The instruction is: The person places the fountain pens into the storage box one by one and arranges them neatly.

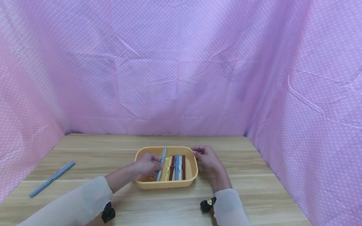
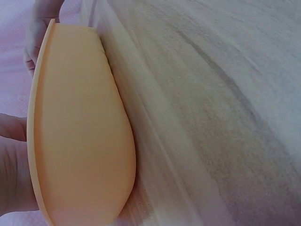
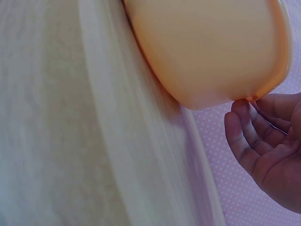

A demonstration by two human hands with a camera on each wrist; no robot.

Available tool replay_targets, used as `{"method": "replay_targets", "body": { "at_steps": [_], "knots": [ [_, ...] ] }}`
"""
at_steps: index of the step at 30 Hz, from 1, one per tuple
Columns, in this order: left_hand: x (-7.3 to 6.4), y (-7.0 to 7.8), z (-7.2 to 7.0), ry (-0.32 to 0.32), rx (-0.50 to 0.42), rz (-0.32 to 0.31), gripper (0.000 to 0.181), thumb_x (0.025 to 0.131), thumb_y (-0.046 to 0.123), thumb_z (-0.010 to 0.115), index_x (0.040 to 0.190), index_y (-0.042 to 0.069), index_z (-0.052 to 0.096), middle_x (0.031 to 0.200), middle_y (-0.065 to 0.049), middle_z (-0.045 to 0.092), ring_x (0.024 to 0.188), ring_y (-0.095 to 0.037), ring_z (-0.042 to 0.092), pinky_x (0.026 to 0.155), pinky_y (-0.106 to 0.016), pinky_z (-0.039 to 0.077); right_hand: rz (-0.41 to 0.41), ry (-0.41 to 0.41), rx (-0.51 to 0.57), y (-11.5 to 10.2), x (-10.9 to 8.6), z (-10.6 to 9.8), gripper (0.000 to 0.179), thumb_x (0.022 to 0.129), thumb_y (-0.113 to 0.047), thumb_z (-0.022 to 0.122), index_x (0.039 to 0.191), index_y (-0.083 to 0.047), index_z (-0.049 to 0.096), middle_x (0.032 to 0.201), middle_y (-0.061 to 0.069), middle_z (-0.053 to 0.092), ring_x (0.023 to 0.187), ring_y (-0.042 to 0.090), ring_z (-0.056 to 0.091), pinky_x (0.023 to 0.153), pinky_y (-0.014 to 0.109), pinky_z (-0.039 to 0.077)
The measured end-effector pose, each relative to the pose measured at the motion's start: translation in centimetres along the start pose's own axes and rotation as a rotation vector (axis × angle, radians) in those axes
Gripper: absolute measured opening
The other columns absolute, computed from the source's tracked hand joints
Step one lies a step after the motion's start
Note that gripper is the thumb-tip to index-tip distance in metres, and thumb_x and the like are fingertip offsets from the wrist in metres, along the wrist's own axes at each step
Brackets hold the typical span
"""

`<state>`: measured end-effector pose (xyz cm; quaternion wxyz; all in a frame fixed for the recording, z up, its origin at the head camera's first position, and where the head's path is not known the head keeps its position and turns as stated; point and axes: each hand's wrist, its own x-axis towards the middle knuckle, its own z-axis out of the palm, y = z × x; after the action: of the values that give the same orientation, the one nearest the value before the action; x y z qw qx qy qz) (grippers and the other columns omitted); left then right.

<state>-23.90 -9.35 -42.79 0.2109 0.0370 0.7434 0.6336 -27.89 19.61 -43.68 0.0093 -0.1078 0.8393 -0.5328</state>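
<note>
A yellow-orange plastic tray [image 1: 178, 185] with rounded corners sits on the table. My left hand [image 1: 146, 164] reaches inside its left part and pinches a light blue pen [image 1: 164, 153] that stands nearly lengthwise, front to back. Right of that pen lie several pens side by side: a yellow pen [image 1: 168, 171], dark red ones, a blue pen [image 1: 176, 169], a pale one, and a dark red pen [image 1: 183, 169] at the end. My right hand [image 1: 207, 157] holds the tray's right rim, thumb and fingertips at the edge in the right wrist view. In the left wrist view, the tray's wall [image 2: 84, 122] hides the left fingertips.
A grey-blue pen [image 1: 52, 179] lies slantwise on the wooden table [image 1: 158, 207] at the left. Pink dotted cloth [image 1: 175, 88] hangs behind and at both sides. Black wrist cameras [image 1: 108, 213] sit beside the sleeves.
</note>
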Motion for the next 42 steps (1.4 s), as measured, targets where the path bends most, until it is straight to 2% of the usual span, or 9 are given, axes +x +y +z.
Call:
{"method": "replay_targets", "body": {
  "at_steps": [7, 12, 18, 25, 34, 42],
  "knots": [
    [0.4, -0.5, 0.0, -0.002, 0.069, -0.001, 0.024, 0.095, -0.003, 0.064, 0.116, -0.013, 0.058, 0.098, -0.021, 0.065, 0.077, -0.025, 0.068, 0.066, -0.037, 0.064, -0.006, 0.000, 0.002, 0.1, 0.2, 0.1, 0.019, 0.102, -0.004, 0.061, 0.115, 0.001, 0.073, 0.102, 0.012, 0.074, 0.089, 0.020, 0.067, 0.084, 0.037, 0.060],
    [0.6, -0.7, 0.1, -0.001, 0.078, -0.004, 0.021, 0.094, -0.004, 0.065, 0.113, -0.013, 0.060, 0.091, -0.019, 0.066, 0.071, -0.022, 0.065, 0.060, -0.033, 0.062, -0.013, 0.006, -0.011, 0.2, 0.2, 0.1, 0.018, 0.101, -0.004, 0.060, 0.114, 0.001, 0.073, 0.101, 0.011, 0.074, 0.087, 0.019, 0.066, 0.082, 0.033, 0.058],
    [0.6, -0.8, 0.4, 0.030, 0.106, -0.026, 0.016, 0.093, -0.006, 0.065, 0.108, -0.013, 0.064, 0.086, -0.017, 0.068, 0.065, -0.020, 0.064, 0.055, -0.030, 0.061, -0.004, 0.003, 0.003, 0.2, 0.2, 0.2, 0.018, 0.101, -0.004, 0.061, 0.113, 0.000, 0.074, 0.099, 0.009, 0.074, 0.087, 0.019, 0.066, 0.081, 0.032, 0.057],
    [0.8, -0.8, 0.7, 0.036, 0.115, -0.063, 0.018, 0.095, -0.006, 0.064, 0.111, -0.012, 0.063, 0.090, -0.018, 0.069, 0.070, -0.022, 0.066, 0.058, -0.031, 0.062, 0.007, 0.013, -0.009, -0.1, 0.1, 0.2, 0.018, 0.101, -0.005, 0.061, 0.113, 0.000, 0.074, 0.099, 0.009, 0.074, 0.086, 0.018, 0.065, 0.082, 0.033, 0.057],
    [0.9, -0.8, 1.0, 0.040, 0.140, -0.076, 0.013, 0.094, -0.006, 0.065, 0.107, -0.010, 0.064, 0.092, -0.017, 0.070, 0.073, -0.023, 0.069, 0.062, -0.035, 0.064, 0.005, 0.012, 0.003, -0.2, 0.0, 0.2, 0.019, 0.101, -0.006, 0.062, 0.114, 0.000, 0.073, 0.101, 0.010, 0.074, 0.088, 0.020, 0.066, 0.087, 0.045, 0.059],
    [1.1, -0.7, 1.1, 0.028, 0.139, -0.078, 0.015, 0.094, -0.004, 0.067, 0.107, -0.009, 0.064, 0.090, -0.016, 0.071, 0.073, -0.023, 0.070, 0.062, -0.035, 0.064, 0.003, -0.005, 0.016, 0.0, 0.1, 0.1, 0.019, 0.102, -0.004, 0.060, 0.115, 0.001, 0.073, 0.101, 0.010, 0.073, 0.088, 0.021, 0.069, 0.085, 0.042, 0.060]
  ]
}}
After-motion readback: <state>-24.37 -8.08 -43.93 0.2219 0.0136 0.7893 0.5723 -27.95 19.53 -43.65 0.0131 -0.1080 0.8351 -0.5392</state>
